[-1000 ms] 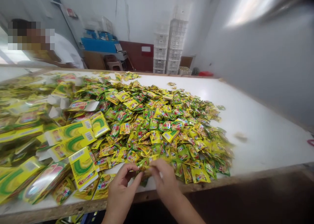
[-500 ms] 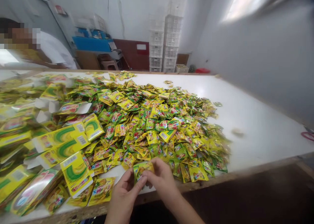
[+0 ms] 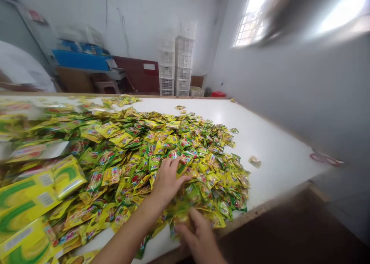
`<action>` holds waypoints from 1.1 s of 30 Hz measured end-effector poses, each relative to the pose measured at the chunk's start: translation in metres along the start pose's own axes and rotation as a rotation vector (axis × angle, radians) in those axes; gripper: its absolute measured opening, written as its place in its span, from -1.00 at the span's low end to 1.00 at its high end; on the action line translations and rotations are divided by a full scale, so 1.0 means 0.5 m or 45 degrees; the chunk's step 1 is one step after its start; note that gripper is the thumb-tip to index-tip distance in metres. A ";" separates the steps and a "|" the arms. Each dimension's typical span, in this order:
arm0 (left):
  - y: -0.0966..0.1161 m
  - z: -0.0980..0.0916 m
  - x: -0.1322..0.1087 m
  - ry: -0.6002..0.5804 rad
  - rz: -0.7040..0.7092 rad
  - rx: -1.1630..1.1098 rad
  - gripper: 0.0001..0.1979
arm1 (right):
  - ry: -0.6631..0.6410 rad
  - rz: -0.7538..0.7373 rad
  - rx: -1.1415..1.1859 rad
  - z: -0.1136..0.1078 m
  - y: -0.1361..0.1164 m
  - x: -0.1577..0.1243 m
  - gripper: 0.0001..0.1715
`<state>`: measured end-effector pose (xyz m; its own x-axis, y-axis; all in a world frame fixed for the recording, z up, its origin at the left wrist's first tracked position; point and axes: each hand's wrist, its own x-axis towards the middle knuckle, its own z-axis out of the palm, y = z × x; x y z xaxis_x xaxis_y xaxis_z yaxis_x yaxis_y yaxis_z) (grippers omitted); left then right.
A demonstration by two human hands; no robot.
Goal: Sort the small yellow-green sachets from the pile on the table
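Note:
My left hand reaches into a heap of small yellow-and-green sachets, thumb and fingers apart. Its fingertips touch a sachet with a red fruit print; I see no firm grip on it. Nearer the table's front edge, my right hand is closed, thumb against fingers, on a sachet smeared by motion. More sachets lie beneath and around both hands.
Flat yellow-green cartons lie at the left. One loose sachet lies right of the heap, and scissors rest at the table's right edge. White crates stand stacked behind. A person's white sleeve shows at left.
Both hands held one sachet together before. Now my left hand has left it and moved forward into the heap, while my right hand stays near the edge. The view has turned right.

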<state>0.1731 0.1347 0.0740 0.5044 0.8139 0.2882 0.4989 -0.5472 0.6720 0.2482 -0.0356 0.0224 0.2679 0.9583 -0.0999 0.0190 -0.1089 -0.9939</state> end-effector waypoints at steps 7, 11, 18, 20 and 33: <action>-0.036 -0.049 0.003 -0.023 -0.088 -0.098 -0.43 | 0.015 -0.014 0.184 -0.043 -0.011 0.014 -0.69; -0.064 -0.121 -0.125 -0.091 -0.275 -0.365 -0.60 | 0.311 -0.260 0.153 -0.037 -0.092 0.052 -0.73; -0.086 -0.141 -0.333 -0.022 -0.560 -0.652 -0.64 | -0.130 -0.879 -0.452 0.083 -0.122 0.079 -0.77; -0.097 -0.137 -0.360 0.033 -0.585 -0.592 -0.65 | -0.277 -0.843 -0.614 0.096 -0.115 0.074 -0.75; -0.129 -0.130 -0.395 -0.053 -0.509 -0.820 -0.63 | -0.267 -0.668 -0.415 0.109 -0.124 0.059 -0.83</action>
<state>-0.0047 0.0222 0.0181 0.4042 0.9113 -0.0786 0.1459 0.0206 0.9891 0.2024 0.0141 0.0787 -0.0496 0.9335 0.3550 0.3963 0.3447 -0.8509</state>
